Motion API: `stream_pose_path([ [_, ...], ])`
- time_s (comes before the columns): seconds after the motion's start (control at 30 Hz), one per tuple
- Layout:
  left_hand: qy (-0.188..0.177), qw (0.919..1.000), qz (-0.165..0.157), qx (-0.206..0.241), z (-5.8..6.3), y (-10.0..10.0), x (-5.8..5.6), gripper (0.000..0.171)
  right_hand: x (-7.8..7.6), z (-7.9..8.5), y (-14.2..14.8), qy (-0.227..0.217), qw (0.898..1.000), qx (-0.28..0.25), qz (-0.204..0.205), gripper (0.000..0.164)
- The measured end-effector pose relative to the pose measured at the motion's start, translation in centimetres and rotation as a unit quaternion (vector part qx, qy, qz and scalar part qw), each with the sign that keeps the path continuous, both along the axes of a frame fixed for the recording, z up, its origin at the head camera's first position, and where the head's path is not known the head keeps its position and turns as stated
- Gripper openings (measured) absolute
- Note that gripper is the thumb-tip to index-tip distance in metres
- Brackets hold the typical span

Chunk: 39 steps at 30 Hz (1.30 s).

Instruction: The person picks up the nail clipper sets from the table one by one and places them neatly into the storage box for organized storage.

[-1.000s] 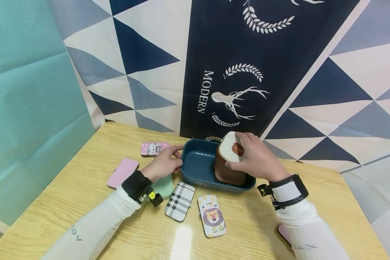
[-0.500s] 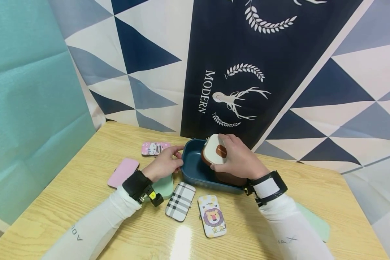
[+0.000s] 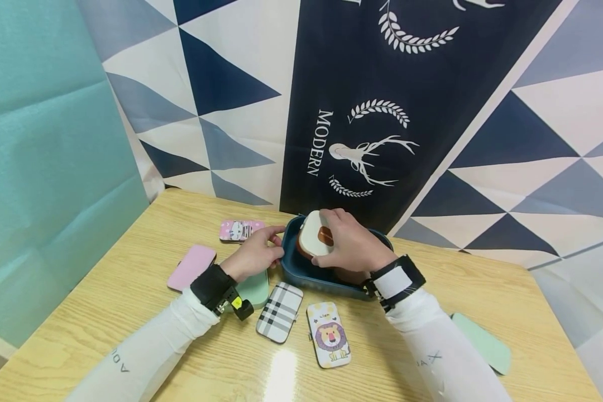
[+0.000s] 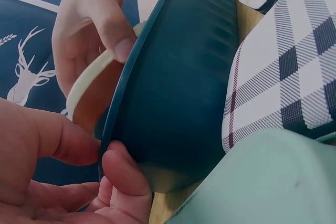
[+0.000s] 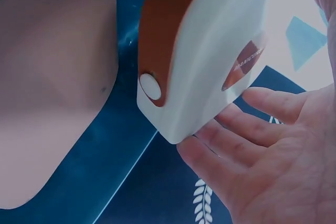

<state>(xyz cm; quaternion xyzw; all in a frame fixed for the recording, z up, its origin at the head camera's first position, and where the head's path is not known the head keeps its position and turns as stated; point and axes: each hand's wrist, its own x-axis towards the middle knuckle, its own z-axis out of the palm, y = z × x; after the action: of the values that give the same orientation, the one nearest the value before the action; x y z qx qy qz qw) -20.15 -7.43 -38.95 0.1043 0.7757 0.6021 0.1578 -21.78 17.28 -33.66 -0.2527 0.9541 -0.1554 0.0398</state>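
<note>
A deep blue oblong tub (image 3: 309, 283) stands at the back of the table. My left hand (image 3: 253, 254) pinches its left rim, a finger inside and the thumb against the outer wall (image 4: 173, 87). My right hand (image 3: 354, 245) grips a small case with a cream face (image 3: 309, 237), a brown label and a brown strap (image 5: 157, 30) with a white snap. This case is tilted inside the left half of the tub, its base hidden. A pinkish-brown block-like thing (image 5: 58, 77) lies in the tub's right half, mostly hidden beneath my right wrist.
Flat clasp cases lie on the wooden table: pink cartoon (image 3: 238, 230), plain pink (image 3: 193, 267), green (image 3: 255, 290) partly under my left wrist, plaid (image 3: 280, 312), lion (image 3: 329, 335), and another green one (image 3: 482, 343) beside my right sleeve. A patterned cloth wall (image 3: 246, 184) rises behind.
My right hand has carried the cream-faced case leftward and down into the left half of the tub. My left hand has stayed on the rim. The right-hand green case has come into view.
</note>
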Motion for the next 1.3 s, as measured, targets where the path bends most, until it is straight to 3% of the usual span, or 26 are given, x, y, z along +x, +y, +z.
stream_pose_path([
  [0.47, -0.004, 1.0000, -0.002, 0.003, 0.0, 0.0, 0.0, 0.063, -1.1, -0.1, -2.5, -0.043, 0.996, 0.072, 0.021, 0.105],
  [1.0, -0.001, 1.0000, -0.003, 0.000, 0.0, 0.0, 0.1, 0.062, -1.2, -0.6, -4.1, -0.043, 0.989, 0.138, 0.037, 0.084],
  [1.3, -0.005, 1.0000, -0.003, -0.001, 0.2, -0.1, 0.2, 0.062, -1.2, -0.3, -4.9, -0.052, 0.983, 0.172, 0.034, 0.084],
])
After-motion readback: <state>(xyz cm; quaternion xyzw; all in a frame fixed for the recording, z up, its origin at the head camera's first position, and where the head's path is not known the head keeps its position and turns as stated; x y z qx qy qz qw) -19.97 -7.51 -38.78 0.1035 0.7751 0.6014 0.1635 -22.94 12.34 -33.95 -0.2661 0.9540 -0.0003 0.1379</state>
